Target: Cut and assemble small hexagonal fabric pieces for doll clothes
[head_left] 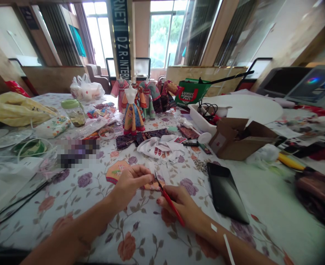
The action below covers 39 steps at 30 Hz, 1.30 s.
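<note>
Near the front middle of the table, my right hand [180, 206] is closed round a pair of pliers [171, 204] with red handles and thin dark jaws. The jaws point up and left, close beside the fingertips of my left hand [135, 178]. Thumb and forefinger of that left hand are pinched together; whatever is between them is too small to make out. Beyond and under the left hand lies an orange fabric piece [115, 172] with flowers and a red edge. More orange fabric [151, 187] shows below the fingertips.
A black phone [227, 191] lies right of my right hand. Crumpled white packaging [164, 147] and dark patterned cloth [126, 141] lie ahead. Farther back stand a small dress form [131, 95] and several dressed ones. An open cardboard box [234, 138] and white tray [202, 119] are at right.
</note>
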{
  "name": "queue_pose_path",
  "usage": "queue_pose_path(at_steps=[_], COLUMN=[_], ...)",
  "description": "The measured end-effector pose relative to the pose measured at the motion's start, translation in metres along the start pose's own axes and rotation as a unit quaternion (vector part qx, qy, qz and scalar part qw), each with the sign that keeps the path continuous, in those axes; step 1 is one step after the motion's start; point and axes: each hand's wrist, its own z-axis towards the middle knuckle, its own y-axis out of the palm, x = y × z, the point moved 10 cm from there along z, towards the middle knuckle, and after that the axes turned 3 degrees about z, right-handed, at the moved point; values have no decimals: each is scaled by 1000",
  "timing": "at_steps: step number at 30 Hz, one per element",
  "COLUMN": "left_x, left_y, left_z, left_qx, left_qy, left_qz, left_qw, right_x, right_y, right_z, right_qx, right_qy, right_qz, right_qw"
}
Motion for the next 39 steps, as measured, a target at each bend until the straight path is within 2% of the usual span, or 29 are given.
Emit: queue_pose_path(at_steps=[14, 19, 23, 25, 28, 30, 35, 39], left_x=[0, -3, 2, 12, 32, 37, 20, 18], left_y=[2, 0, 1, -2, -12, -17, -15, -13], left_z=[2, 3, 3, 2, 0, -1, 4, 3], left_qx=[-14, -22, -33, -9, 59, 83, 48, 40], left_qy=[-6, -12, -2, 29, 91, 103, 45, 48], left_qz=[-12, -19, 17, 64, 141, 151, 79, 70], left_qw=[1000, 1000, 999, 998, 984, 980, 995, 996], right_x=[11, 8, 5, 4, 3, 4, 9, 10], right_y=[-2, -2, -2, -1, -1, -2, -2, -2], right_z=[2, 2, 2, 1, 1, 1, 2, 3], right_qx=[2, 6, 14, 14, 22, 27, 20, 22], right_qy=[20, 15, 21, 25, 31, 36, 35, 31], right_qz=[12, 2, 17, 23, 2, -12, -3, -4], right_qw=[1000, 1000, 1000, 999, 999, 999, 999, 999])
